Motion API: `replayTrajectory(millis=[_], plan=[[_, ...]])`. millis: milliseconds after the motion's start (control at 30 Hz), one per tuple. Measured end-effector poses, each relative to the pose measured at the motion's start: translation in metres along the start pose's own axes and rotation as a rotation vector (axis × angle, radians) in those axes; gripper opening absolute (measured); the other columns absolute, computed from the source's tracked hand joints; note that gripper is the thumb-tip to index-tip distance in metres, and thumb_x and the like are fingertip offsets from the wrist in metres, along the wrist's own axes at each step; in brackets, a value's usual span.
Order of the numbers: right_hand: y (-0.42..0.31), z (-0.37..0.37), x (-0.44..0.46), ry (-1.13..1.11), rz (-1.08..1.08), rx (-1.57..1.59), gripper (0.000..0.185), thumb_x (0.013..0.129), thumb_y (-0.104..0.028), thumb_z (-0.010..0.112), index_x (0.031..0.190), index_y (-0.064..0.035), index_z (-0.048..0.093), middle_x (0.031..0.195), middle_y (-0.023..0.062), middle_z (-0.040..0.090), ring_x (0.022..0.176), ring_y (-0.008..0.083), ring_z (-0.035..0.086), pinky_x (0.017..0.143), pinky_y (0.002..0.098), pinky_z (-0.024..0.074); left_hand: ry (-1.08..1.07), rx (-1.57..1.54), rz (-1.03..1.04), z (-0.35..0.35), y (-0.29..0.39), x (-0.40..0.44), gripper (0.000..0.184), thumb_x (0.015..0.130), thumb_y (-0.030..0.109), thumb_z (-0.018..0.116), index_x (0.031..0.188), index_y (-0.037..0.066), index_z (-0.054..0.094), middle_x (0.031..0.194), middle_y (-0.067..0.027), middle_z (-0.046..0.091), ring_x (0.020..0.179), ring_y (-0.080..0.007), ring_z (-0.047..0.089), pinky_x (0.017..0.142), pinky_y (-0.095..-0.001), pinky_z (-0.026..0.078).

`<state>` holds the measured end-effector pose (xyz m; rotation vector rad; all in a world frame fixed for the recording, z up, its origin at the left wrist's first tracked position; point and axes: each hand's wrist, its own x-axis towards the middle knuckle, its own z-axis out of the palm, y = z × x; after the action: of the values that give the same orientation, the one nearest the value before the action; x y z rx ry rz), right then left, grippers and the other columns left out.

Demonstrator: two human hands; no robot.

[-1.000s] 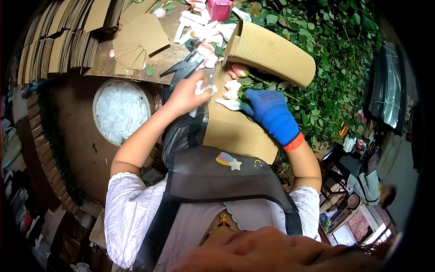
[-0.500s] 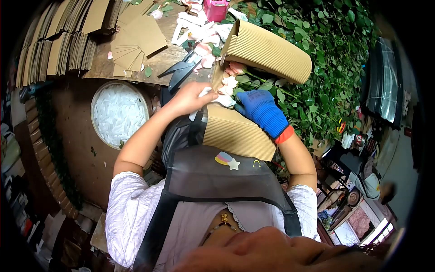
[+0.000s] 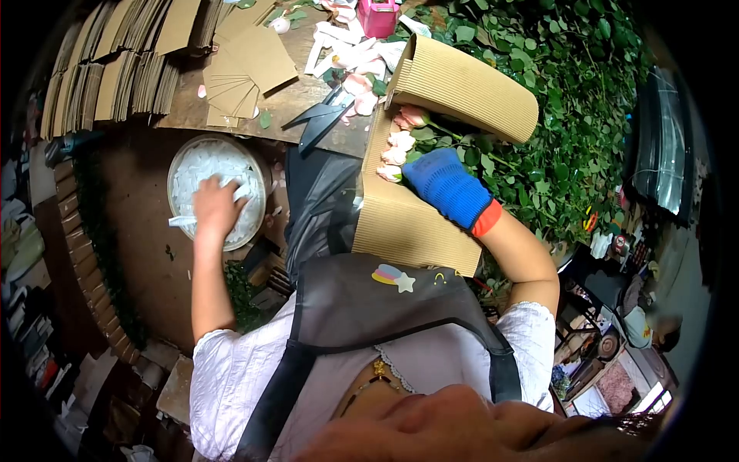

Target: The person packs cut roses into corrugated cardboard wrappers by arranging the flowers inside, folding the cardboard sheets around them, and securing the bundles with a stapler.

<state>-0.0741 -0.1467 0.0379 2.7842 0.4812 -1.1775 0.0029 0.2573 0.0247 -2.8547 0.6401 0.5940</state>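
Note:
My bare left hand (image 3: 218, 206) is over a round tub (image 3: 262, 208) filled with white strip-like pieces (image 3: 198, 163). Its thumb stands apart from the fingers, which reach among the pieces. One white strip sticks out beside the wrist. My right hand (image 3: 445, 183), in a blue knitted glove, is closed around rose stems that its fingers largely hide. Several pale pink roses (image 3: 400, 140) lie in a row just beyond the glove, heads to the left, on ribbed brown cardboard (image 3: 419, 223). A raised flap (image 3: 469, 88) of similar cardboard arches over the far side.
Black scissors (image 3: 319, 123) lie blades apart on the wooden table (image 3: 185, 108), near loose petals. Stacked cardboard pieces (image 3: 115, 65) stand at the far left. Leafy green stems (image 3: 554, 115) heap up on the right. A pink container (image 3: 378, 17) stands at the back.
My left hand has left the roses, where it was at a white piece, and moved left into the tub. My gloved right hand stays by the stems. The row of rose heads is more exposed.

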Motion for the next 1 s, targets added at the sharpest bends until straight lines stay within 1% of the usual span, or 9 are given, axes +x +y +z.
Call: replayTrajectory(millis=[67, 133, 233, 267, 433, 567, 700, 833, 1000], plan=[[-0.008, -0.017, -0.002, -0.067, -0.021, -0.074, 0.025, 0.095, -0.022, 0.058, 0.106, -0.0102, 0.078, 0.103, 0.0097, 0.077, 0.096, 0.0252, 0.075, 0.074, 0.041, 0.057, 0.19, -0.635, 0.212, -0.018, 0.057, 0.033, 0.045, 0.086, 0.037, 0.077, 0.119, 0.008, 0.068, 0.117, -0.0217, 0.065, 0.116, -0.0379, 0.057, 0.1, -0.0479, 0.045], [-0.011, -0.008, 0.004, -0.014, 0.007, -0.07, 0.025, 0.094, -0.021, 0.059, 0.106, -0.0103, 0.078, 0.107, 0.0098, 0.077, 0.099, 0.0246, 0.074, 0.076, 0.0398, 0.0567, 0.274, -0.893, 0.37, -0.016, 0.119, 0.066, 0.061, 0.085, 0.039, 0.078, 0.127, 0.001, 0.057, 0.129, -0.0228, 0.059, 0.127, -0.0403, 0.052, 0.11, -0.0457, 0.039], [-0.008, -0.02, 0.002, -0.154, 0.037, -0.05, 0.027, 0.095, -0.025, 0.058, 0.113, -0.0118, 0.075, 0.11, 0.009, 0.076, 0.099, 0.0251, 0.074, 0.079, 0.0417, 0.0559, 0.154, -0.914, 0.549, -0.012, 0.186, 0.1, 0.113, 0.063, 0.053, 0.091, 0.144, -0.004, 0.035, 0.151, -0.032, 0.03, 0.141, -0.0485, 0.03, 0.117, -0.0515, 0.03], [-0.006, -0.018, 0.003, -0.209, 0.039, -0.038, 0.029, 0.096, -0.026, 0.058, 0.115, -0.0125, 0.074, 0.11, 0.0089, 0.076, 0.099, 0.0254, 0.074, 0.08, 0.0422, 0.0558, 0.014, -0.881, 0.594, -0.008, 0.195, 0.111, 0.118, 0.063, 0.054, 0.091, 0.146, -0.003, 0.03, 0.155, -0.0336, 0.02, 0.146, -0.0527, 0.019, 0.118, -0.0561, 0.026], [0.013, -0.005, -0.034, 0.329, 0.188, 0.275, 0.03, 0.095, -0.041, 0.058, 0.107, -0.0133, 0.061, 0.077, 0.0149, 0.069, 0.073, 0.0366, 0.069, 0.064, 0.0506, 0.0517, -0.033, -0.821, 0.655, 0.008, 0.202, 0.118, 0.12, 0.065, 0.052, 0.09, 0.149, -0.002, 0.023, 0.157, -0.0343, 0.005, 0.149, -0.0575, -0.003, 0.12, -0.0623, 0.018], [0.01, 0.006, -0.007, 0.238, 0.119, 0.233, 0.016, 0.09, -0.023, 0.062, 0.096, -0.0083, 0.065, 0.088, 0.0153, 0.073, 0.082, 0.0346, 0.072, 0.069, 0.0461, 0.0556, -0.041, -0.787, 0.676, 0.0, 0.203, 0.117, 0.111, 0.068, 0.049, 0.089, 0.148, 0.003, 0.027, 0.156, -0.0336, 0.008, 0.148, -0.0557, 0.005, 0.119, -0.0599, 0.021], [0.015, 0.018, -0.006, 0.393, 0.039, 0.16, 0.019, 0.093, -0.03, 0.061, 0.096, -0.0115, 0.062, 0.083, 0.0122, 0.071, 0.076, 0.0341, 0.07, 0.064, 0.0467, 0.0533, 0.029, -0.963, 0.633, 0.009, 0.21, 0.126, 0.08, 0.074, 0.042, 0.087, 0.135, 0.01, 0.047, 0.155, -0.0292, 0.016, 0.144, -0.0517, 0.019, 0.117, -0.0554, 0.026], [0.016, -0.015, -0.027, 0.386, 0.244, 0.236, 0.023, 0.095, -0.034, 0.06, 0.101, -0.0121, 0.06, 0.082, 0.0117, 0.071, 0.076, 0.0329, 0.071, 0.063, 0.0462, 0.0535, 0.145, -0.993, 0.584, 0.007, 0.213, 0.114, 0.069, 0.072, 0.041, 0.088, 0.129, 0.016, 0.056, 0.155, -0.0238, 0.024, 0.146, -0.0498, 0.021, 0.118, -0.0547, 0.027], [0.037, 0.013, 0.001, 0.369, 0.175, 0.22, 0.023, 0.094, -0.032, 0.06, 0.105, -0.0124, 0.063, 0.085, 0.0142, 0.073, 0.078, 0.0344, 0.072, 0.065, 0.0479, 0.0545, 0.15, -0.992, 0.577, 0.009, 0.213, 0.114, 0.069, 0.072, 0.041, 0.088, 0.129, 0.016, 0.059, 0.156, -0.0231, 0.024, 0.146, -0.048, 0.023, 0.117, -0.0536, 0.029]])
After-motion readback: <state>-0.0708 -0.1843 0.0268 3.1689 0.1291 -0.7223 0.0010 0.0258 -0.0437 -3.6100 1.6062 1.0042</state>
